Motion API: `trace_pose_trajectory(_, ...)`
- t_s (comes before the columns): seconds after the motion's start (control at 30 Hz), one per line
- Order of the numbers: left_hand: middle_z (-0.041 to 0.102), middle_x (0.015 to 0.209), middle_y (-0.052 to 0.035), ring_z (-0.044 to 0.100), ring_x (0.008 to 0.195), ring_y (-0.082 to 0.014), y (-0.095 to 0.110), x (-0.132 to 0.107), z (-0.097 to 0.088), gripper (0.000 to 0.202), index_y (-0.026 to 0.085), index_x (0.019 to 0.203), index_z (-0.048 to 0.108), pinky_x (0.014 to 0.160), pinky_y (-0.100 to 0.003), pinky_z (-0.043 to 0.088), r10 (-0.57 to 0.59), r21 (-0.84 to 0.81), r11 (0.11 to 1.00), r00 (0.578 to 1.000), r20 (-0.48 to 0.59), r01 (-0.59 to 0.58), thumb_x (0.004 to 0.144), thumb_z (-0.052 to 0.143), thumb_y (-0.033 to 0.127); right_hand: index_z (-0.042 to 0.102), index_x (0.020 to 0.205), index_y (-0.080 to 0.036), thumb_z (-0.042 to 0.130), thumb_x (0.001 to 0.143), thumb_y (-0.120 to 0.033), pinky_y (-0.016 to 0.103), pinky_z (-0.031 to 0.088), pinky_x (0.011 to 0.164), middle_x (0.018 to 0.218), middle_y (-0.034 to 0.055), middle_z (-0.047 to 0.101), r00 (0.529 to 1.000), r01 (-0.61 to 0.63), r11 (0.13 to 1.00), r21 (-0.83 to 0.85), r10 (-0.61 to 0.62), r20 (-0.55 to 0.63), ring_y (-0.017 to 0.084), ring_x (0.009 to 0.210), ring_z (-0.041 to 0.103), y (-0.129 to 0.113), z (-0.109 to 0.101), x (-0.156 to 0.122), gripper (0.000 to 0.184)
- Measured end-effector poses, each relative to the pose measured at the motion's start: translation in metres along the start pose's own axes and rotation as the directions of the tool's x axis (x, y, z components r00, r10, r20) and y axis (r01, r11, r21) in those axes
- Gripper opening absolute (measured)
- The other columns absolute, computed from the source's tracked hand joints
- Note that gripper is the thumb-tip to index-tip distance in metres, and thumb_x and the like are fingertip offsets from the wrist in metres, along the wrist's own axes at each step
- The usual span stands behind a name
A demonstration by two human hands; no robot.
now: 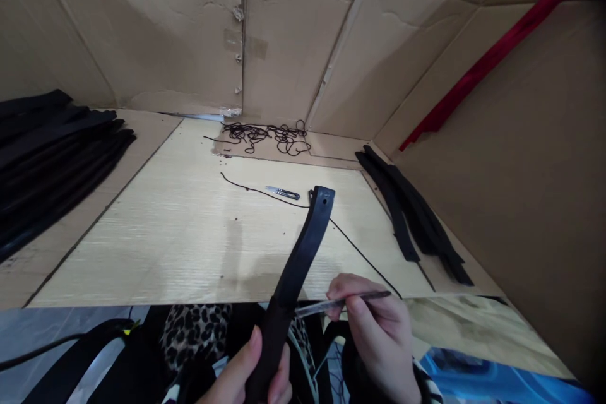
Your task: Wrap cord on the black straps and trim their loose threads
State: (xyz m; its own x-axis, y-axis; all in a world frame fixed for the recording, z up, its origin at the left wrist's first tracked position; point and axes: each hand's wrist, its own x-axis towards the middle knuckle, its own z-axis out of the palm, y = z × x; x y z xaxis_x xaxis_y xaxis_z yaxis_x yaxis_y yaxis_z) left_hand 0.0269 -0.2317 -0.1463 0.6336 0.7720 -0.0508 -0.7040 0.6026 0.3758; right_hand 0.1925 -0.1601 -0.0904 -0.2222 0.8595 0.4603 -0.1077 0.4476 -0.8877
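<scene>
My left hand (250, 374) is wrapped round the lower end of a black strap (303, 246), which rises tilted over the front of the light wooden table (180, 233); its far end has small holes. My right hand (379, 334) pinches a thin metal tool (350, 301) beside the strap. A black cord (360, 252) runs from that tool back across the table. Small thread snips (283, 192) lie on the table just past the strap's tip.
A stack of black straps (52, 151) lies at the left, a smaller pile of black straps (411, 214) at the right. Tangled black cords (265, 136) sit at the back. Cardboard walls (293, 31) surround the table. Leopard-print fabric (194, 334) shows below the front edge.
</scene>
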Motion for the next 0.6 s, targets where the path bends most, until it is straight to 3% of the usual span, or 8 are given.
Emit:
trace_pose_trajectory(0.33,0.031,0.044,0.0093,0.017,0.031,-0.0013,0.0007,-0.0034,0.0036,0.053,0.015,0.069,0.049,0.036,-0.016,0.013,-0.015,-0.068,0.997,0.997,0.075,0.020,0.086,0.045,0.065,0.072,0.095,-0.022,0.054,0.093,-0.022,0.024,0.051,0.052,0.075,0.0048,0.069,1.000,0.024,0.999,0.036,-0.024,-0.019,0.014,0.058,0.063,0.0017,0.0013,-0.0028,0.018)
trace_pose_trajectory(0.6,0.031,0.043,0.0103,0.017,0.030,-0.0010,0.0034,-0.0057,0.0017,0.054,0.015,0.069,0.049,0.038,-0.017,0.016,-0.016,-0.020,1.000,0.997,0.072,0.017,0.087,0.040,0.065,0.071,0.100,-0.023,0.054,0.092,-0.016,0.029,0.047,0.056,0.076,0.0038,0.070,0.987,0.161,0.986,-0.052,-0.160,0.024,0.015,0.062,0.061,-0.0044,0.0030,-0.0027,0.020)
